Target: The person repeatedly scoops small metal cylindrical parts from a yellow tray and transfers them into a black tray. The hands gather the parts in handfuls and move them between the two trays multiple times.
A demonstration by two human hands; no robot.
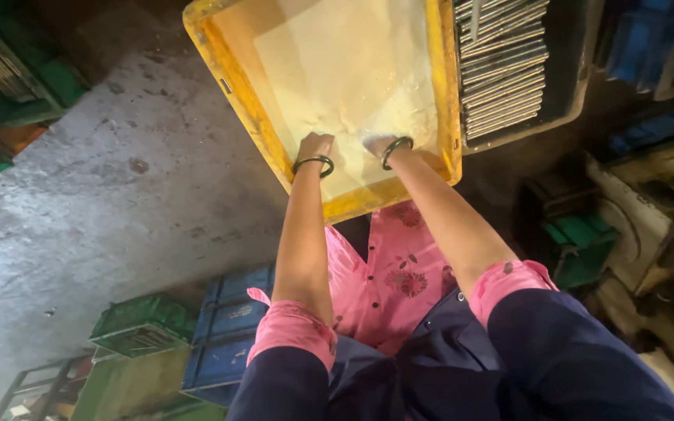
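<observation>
Both hands are sunk in pale powder [345,70] inside the yellow crate [232,86]: left hand [315,146] fisted, right hand [378,145] grip unreadable. Powder judged loose, light, best scooped.

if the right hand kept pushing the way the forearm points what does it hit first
Most likely more of the pale powder: the right hand is already sunk in it inside the yellow crate. Further along that line stands the crate's far wall, out of frame.

Dim surroundings, bright centre glare, soft focus
</observation>
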